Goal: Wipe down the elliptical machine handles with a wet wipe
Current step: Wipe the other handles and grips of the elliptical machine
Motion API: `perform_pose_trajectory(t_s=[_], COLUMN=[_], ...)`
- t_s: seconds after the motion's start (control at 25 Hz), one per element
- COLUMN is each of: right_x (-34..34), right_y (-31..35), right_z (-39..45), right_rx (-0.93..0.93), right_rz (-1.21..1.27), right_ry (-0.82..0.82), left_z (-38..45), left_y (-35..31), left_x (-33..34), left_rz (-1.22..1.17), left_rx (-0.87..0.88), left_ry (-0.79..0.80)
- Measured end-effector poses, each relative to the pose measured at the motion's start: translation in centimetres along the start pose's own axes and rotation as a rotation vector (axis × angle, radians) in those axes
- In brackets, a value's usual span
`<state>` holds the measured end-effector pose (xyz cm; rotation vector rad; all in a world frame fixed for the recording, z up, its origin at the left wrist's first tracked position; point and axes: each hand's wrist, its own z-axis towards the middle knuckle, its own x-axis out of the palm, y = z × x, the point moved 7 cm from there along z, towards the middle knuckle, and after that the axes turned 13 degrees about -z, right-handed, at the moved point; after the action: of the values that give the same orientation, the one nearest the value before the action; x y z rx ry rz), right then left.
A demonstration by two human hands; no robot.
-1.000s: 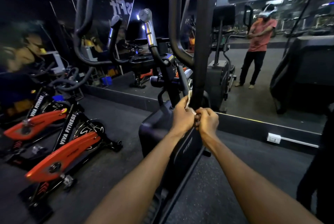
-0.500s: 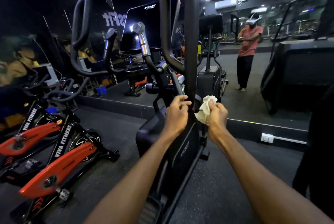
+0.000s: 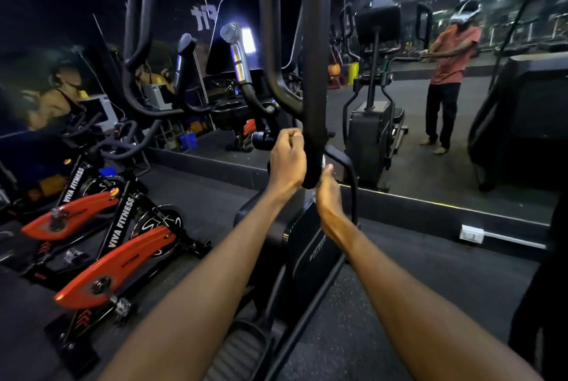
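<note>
Head view, single entry. Thick black padded elliptical handle [image 3: 313,79] stood upright at centre frame, looping over at the top and ending just above your wrists. Your left hand [image 3: 287,160] sat against the handle's left side, fingers curled near the bar; whether they actually gripped it could not be told. Your right hand [image 3: 327,193] sat at the handle's lower end on the right, mostly hidden behind the bar, so its grip could not be told either. Small white wet wipe [image 3: 323,161] showed only as a sliver between your right hand and the handle. Both hands lay close together, one on each side of the bar. Two red and black spin bikes [image 3: 116,260] stood on the dark floor at left. Wall mirror [image 3: 430,122] ahead reflected a person in a red shirt.
</note>
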<state>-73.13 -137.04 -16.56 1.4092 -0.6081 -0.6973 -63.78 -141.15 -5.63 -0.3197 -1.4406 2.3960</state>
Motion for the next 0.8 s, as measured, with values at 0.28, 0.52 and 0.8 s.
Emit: perform_pose_trajectory(t_s=[0.28, 0.52, 0.8], right_x=[0.2, 0.2, -0.1], right_y=[0.2, -0.6, -2.2], right_z=[3.5, 3.6, 6.1], right_rx=[-0.133, -0.177, -0.213], right_rz=[0.322, 0.41, 0.203], right_ry=[0.138, 0.152, 0.228], left_z=[1.6, 2.1, 3.1], left_y=[1.9, 4.6, 8.3], left_x=[1.6, 2.7, 3.3], left_rz=[-0.104, -0.185, -0.497], left_rx=[0.059, 0.078, -0.077], left_ry=[-0.195, -0.221, -0.264])
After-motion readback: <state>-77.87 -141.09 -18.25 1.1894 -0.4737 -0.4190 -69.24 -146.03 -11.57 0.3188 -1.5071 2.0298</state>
